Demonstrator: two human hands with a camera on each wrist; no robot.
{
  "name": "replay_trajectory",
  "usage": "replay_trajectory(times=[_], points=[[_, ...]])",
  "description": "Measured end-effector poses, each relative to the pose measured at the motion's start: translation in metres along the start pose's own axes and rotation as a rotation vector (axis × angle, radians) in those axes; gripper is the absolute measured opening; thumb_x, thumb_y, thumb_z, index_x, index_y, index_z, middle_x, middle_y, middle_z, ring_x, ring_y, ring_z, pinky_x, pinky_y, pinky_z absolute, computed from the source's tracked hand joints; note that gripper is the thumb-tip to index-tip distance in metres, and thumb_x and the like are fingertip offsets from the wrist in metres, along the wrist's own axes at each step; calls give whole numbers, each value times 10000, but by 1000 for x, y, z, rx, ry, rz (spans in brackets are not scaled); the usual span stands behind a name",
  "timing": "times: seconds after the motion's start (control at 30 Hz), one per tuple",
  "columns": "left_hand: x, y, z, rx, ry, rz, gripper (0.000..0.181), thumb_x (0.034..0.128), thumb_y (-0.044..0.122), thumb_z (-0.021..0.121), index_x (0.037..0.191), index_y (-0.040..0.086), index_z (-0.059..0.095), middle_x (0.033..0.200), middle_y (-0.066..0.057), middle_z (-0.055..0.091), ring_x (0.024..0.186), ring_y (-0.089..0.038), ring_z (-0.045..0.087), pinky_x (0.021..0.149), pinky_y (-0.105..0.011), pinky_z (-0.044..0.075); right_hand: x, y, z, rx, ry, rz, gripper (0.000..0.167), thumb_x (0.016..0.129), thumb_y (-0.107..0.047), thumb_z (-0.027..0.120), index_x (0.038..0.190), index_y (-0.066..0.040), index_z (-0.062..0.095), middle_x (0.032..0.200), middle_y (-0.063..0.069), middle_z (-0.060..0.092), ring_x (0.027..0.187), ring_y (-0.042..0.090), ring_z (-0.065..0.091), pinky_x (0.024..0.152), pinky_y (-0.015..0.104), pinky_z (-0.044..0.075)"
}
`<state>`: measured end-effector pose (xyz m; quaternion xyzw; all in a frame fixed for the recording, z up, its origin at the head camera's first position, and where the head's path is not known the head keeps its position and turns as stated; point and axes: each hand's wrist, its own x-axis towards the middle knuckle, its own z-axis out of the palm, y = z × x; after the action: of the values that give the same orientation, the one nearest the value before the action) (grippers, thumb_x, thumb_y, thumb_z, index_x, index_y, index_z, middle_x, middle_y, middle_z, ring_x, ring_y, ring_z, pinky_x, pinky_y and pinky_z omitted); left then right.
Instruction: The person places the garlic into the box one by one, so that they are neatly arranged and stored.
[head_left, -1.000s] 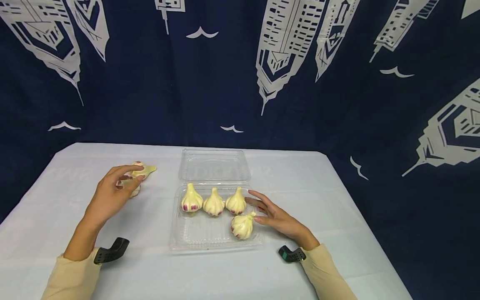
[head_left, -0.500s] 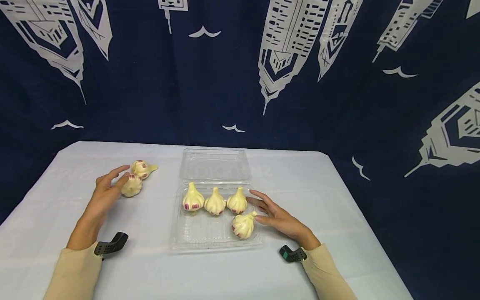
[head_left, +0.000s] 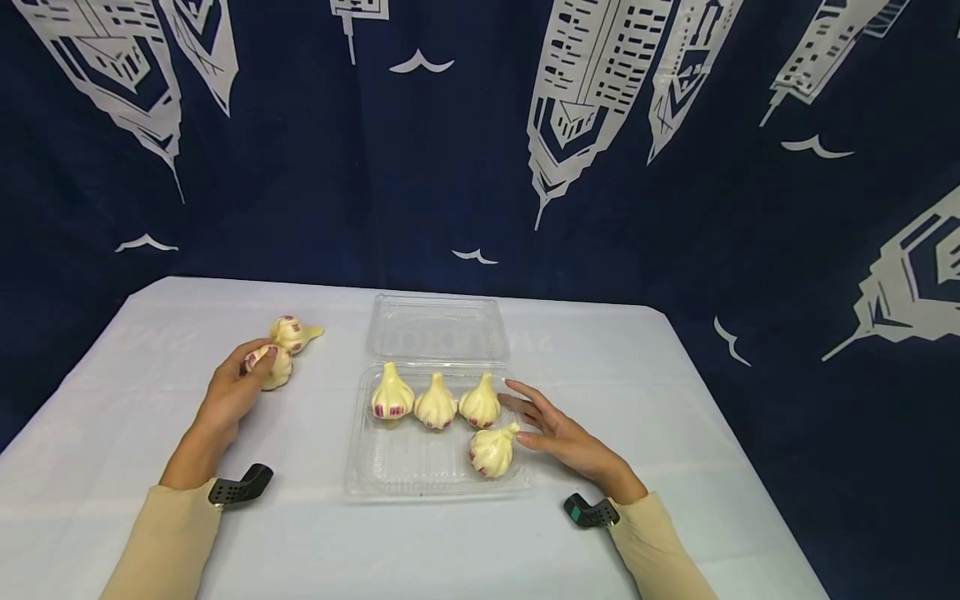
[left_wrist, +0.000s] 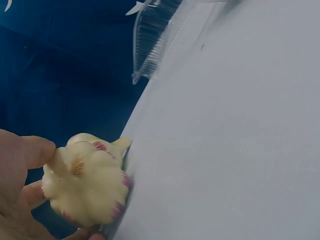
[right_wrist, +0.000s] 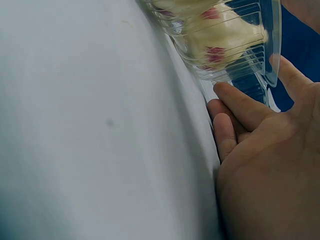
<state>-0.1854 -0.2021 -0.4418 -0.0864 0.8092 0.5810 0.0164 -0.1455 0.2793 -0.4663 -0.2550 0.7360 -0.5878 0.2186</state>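
On my head view the hands are well apart: the left hand has thumb and fingers curled round the near garlic bulb at the left of the table, with the far garlic bulb crowding just behind. My left wrist view adds the brown root patch on its base. The right hand lies loosely spread at the clear container; the right wrist view puts its fingertips beside the ribbed wall, though I cannot tell whether they press. Inside, I see three upright bulbs along the back and a tilted bulb front right. The lid lies open behind; faint lettering nearby I cannot read.
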Motion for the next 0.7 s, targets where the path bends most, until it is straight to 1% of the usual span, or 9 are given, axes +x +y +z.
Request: replay_trajectory(times=[0.1, 0.17, 0.23, 0.37, 0.43, 0.47, 0.57, 0.63, 0.7], points=[[-3, 0, -2, 27, -22, 11, 639, 1053, 453, 427, 1531, 44, 319, 1596, -280, 227, 1456, -429, 189, 1166, -640, 175, -1, 2, 0, -3, -4, 0, 733, 1027, -110, 553, 1609, -278, 141, 1652, 115, 233, 1511, 366, 196, 1135, 241, 283], [-4, 1, -3, 61, -30, 19, 636, 1051, 455, 430, 1528, 46, 326, 1575, -306, 238, 1422, -456, 216, 1136, -654, 206, -2, 3, 0, -2, -7, -1, 733, 1029, -105, 547, 1610, -277, 136, 1653, 126, 224, 1510, 374, 192, 1126, 224, 291], [-5, 2, -4, 89, -34, 25, 636, 1050, 452, 436, 1529, 47, 329, 1591, -316, 211, 1446, -481, 192, 1136, -674, 202, -2, 3, 1, 1, -6, 1, 732, 1028, -104, 548, 1609, -280, 138, 1653, 130, 220, 1511, 371, 192, 1120, 212, 294], [-7, 3, -9, 110, -29, 9, 635, 1054, 441, 419, 1547, 57, 308, 1554, -333, 248, 1371, -481, 274, 1051, -637, 309, -2, 3, 1, 4, -5, 1, 733, 1028, -110, 552, 1608, -286, 140, 1655, 132, 214, 1514, 366, 188, 1123, 224, 293], [-8, 4, -14, 110, -24, 4, 629, 1058, 423, 415, 1558, 65, 286, 1518, -335, 268, 1308, -443, 348, 990, -539, 403, -1, 3, 0, 4, -5, -3, 732, 1027, -107, 551, 1608, -280, 140, 1654, 135, 215, 1512, 371, 189, 1124, 231, 295], [-8, 4, -16, 114, -17, 1, 625, 1059, 413, 415, 1562, 69, 276, 1484, -332, 288, 1242, -401, 387, 940, -463, 445, -1, 3, 0, 3, -5, -3, 732, 1028, -108, 551, 1609, -278, 140, 1654, 137, 215, 1511, 375, 188, 1123, 230, 298], [-9, 6, -21, 98, 11, 8, 607, 1060, 366, 434, 1564, 70, 271, 1434, -315, 307, 1157, -303, 453, 793, -249, 528, 0, 3, -1, -3, -5, -3, 732, 1029, -111, 551, 1609, -279, 137, 1654, 140, 213, 1511, 376, 188, 1121, 225, 296], [-10, 8, -24, 85, 28, 17, 600, 1058, 341, 452, 1561, 62, 280, 1435, -311, 300, 1163, -293, 473, 750, -182, 552, 1, 3, -1, -8, -5, 0, 732, 1030, -113, 549, 1609, -285, 135, 1654, 136, 214, 1511, 372, 190, 1121, 222, 291], [-10, 10, -26, 73, 42, 32, 592, 1053, 321, 470, 1553, 54, 299, 1414, -303, 307, 1165, -296, 479, 741, -160, 554, 1, 3, -2, -12, -6, 2, 732, 1031, -115, 549, 1608, -291, 135, 1655, 134, 212, 1512, 365, 191, 1121, 214, 289]])
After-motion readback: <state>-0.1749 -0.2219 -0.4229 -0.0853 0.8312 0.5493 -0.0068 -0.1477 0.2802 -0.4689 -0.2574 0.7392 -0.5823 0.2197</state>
